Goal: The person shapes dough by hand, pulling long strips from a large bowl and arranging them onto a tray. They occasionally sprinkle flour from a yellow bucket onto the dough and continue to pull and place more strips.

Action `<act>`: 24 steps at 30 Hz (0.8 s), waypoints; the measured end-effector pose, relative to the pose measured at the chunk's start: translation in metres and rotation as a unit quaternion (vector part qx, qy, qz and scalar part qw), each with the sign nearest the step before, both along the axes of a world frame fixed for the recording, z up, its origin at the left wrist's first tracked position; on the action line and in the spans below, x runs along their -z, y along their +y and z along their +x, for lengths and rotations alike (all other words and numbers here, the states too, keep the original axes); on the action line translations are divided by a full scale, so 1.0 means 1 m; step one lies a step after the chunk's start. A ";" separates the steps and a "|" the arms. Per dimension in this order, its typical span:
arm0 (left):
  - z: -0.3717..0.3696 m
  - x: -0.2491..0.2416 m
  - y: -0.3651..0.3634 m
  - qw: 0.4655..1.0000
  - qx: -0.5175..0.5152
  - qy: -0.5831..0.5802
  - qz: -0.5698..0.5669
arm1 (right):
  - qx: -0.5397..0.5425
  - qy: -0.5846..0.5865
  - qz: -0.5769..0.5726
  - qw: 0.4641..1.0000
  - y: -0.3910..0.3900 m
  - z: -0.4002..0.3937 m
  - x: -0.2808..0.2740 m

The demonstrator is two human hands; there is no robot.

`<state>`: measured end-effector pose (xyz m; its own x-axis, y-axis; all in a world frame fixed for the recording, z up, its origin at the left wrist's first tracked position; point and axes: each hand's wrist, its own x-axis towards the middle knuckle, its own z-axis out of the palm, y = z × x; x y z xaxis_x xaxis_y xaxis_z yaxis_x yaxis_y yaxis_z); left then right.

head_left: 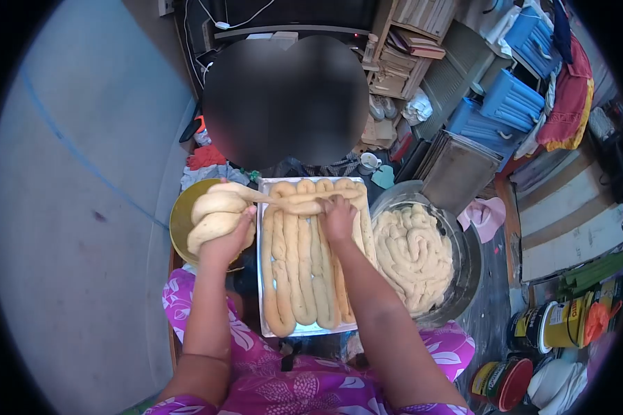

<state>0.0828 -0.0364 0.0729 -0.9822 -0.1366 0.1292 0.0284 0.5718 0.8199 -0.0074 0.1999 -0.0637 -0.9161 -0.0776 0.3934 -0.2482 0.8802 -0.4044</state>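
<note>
My left hand (230, 238) is closed around a thick folded coil of dough rope (218, 207), held above a yellow bowl (180, 225). From that coil a strand of dough stretches right, across the top of a metal tray (261, 304). My right hand (338, 218) grips the strand over the tray, its fingers curled on it. Long dough ropes (301, 277) lie side by side lengthwise in the tray, looped at their ends. To the right, a large round basin (469, 270) holds a big coiled mound of dough (415, 252).
Stacked dark baking trays (458, 169) lean behind the basin, beside blue drawers (512, 100). A pink cap-like item (482, 216) lies right of the basin. Several paint buckets (566, 324) stand at lower right. A cup (369, 162) sits behind the tray. A pale wall (90, 207) rises at left.
</note>
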 end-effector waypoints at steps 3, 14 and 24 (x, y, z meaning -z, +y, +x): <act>-0.023 0.054 -0.003 0.996 -0.005 -0.043 -0.076 | 0.005 -0.011 0.007 1.000 -0.012 0.010 -0.006; -0.042 0.048 0.019 0.993 -0.001 0.089 -0.074 | -0.123 -0.017 0.092 0.988 -0.072 -0.040 0.002; -0.027 0.043 0.017 0.988 0.053 0.059 -0.129 | -0.342 -0.016 0.110 0.933 -0.032 -0.035 -0.004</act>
